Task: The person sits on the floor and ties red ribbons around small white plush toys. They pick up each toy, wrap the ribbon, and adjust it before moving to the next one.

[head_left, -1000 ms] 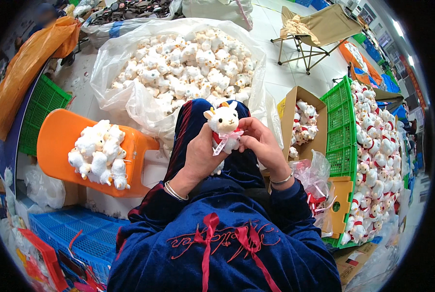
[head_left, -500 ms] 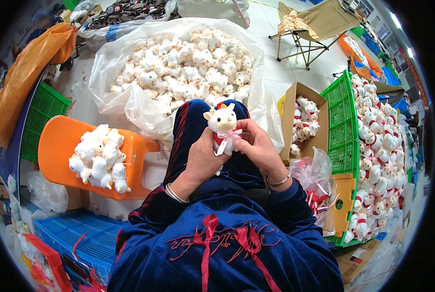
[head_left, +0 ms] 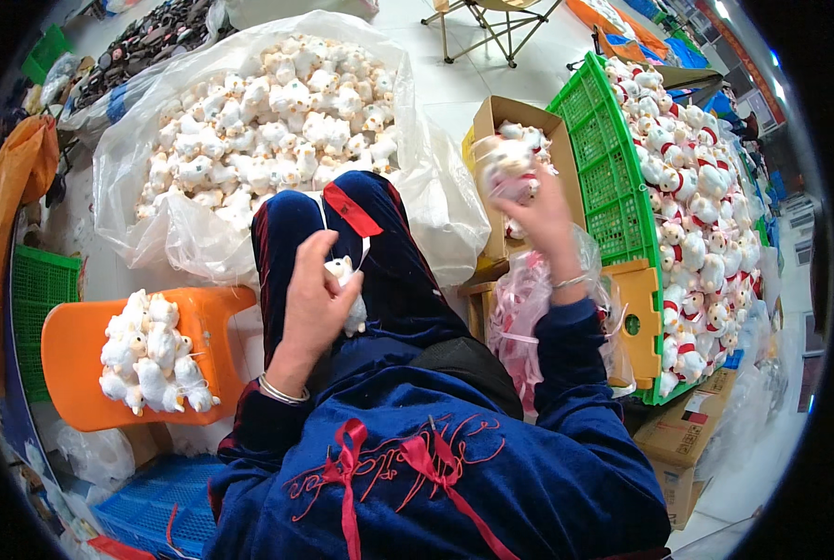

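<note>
My left hand (head_left: 316,303) is over my lap, fingers curled and thumb across a small white plush sheep (head_left: 354,315). The toy's head pokes up between thumb and fingers. My right hand (head_left: 540,217) is raised at the cardboard box, closed on a dressed plush sheep (head_left: 508,163) that is smeared by motion. Pink and red show on that toy. A red fabric piece (head_left: 351,209) with a white strip lies across my knee, just beyond my left hand. More plush sheep with red trim sit in the cardboard box (head_left: 566,163) under my right hand.
A large clear bag (head_left: 118,210) full of white plush toys spreads out ahead. Several white toys lie on an orange stool (head_left: 67,350) at left. To the right stand a green crate (head_left: 599,140), heaped red-trimmed toys (head_left: 701,233) and a plastic bag of pink ribbons (head_left: 519,313).
My right hand has carried the dressed plush sheep from my lap to the box at right. My left hand has let go of it and is now at another white plush. The view has shifted right.
</note>
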Available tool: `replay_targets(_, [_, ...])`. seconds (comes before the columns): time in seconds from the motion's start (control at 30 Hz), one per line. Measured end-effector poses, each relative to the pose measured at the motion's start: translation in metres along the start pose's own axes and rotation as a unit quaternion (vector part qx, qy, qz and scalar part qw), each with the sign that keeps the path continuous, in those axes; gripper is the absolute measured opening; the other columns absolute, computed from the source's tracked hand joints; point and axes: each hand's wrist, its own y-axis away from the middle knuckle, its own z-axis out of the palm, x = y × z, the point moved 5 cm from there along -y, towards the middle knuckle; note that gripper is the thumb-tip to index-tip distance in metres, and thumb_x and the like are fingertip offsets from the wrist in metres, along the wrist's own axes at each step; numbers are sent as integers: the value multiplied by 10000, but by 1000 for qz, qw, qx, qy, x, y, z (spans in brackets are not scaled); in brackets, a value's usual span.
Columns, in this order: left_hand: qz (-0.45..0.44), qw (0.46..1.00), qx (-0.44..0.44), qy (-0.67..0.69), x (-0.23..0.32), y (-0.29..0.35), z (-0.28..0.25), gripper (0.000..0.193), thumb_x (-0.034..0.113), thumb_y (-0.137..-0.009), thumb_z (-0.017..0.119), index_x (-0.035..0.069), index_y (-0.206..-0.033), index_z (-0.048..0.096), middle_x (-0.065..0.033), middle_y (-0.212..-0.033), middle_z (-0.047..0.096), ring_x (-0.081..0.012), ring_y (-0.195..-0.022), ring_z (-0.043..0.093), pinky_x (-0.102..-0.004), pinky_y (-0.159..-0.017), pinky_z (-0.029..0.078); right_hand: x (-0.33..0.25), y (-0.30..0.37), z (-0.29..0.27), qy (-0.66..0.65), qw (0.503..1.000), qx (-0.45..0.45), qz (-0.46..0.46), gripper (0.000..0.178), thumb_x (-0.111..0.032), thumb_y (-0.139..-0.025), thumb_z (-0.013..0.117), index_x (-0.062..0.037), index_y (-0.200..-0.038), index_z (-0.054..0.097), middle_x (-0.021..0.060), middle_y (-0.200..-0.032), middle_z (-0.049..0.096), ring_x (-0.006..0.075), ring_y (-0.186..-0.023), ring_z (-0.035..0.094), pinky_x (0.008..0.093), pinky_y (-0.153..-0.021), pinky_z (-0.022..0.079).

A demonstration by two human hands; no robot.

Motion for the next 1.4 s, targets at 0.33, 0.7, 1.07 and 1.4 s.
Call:
replay_targets(0.33, [-91,991,-94,-26,-43,13,-23,184,91,-930,663,-15,-1077,693,-156,-987,698,-249,-807,697,-330,-735,544,-10,84,69,-155,905,-358,174,374,-255,-886,761,30,-1118,694,162,-1001,742,232,-858,718,344,-790,562])
replay_targets(0.7, [-72,988,-108,-82,-39,-4,-4,171,141,-929,668,0,-1016,715,-135,-962,716,-254,-872,683,-354,-785,529,-101,15,126,-264,942,-206,28,156,-115,-942,663,13,-1022,703,173,-871,687,276,-802,674,356,-735,528])
replay_targets(1.07, [56,993,-17,-101,-52,-61,15,176,49,-891,642,28,-1059,689,-114,-999,638,-298,-943,625,-394,-847,512,-127,24,156,-114,960,-255,24,223,-205,-821,758,-36,-857,616,150,-843,623,351,-784,648,445,-708,533])
replay_targets(1.4, [51,984,-172,-25,-43,-63,-2,195,78,-886,713,39,-1076,697,-86,-1037,708,-243,-994,669,-342,-890,530,-125,10,142,-270,906,-322,46,117,-85,-882,688,1,-956,715,128,-838,709,228,-754,685,342,-716,544])
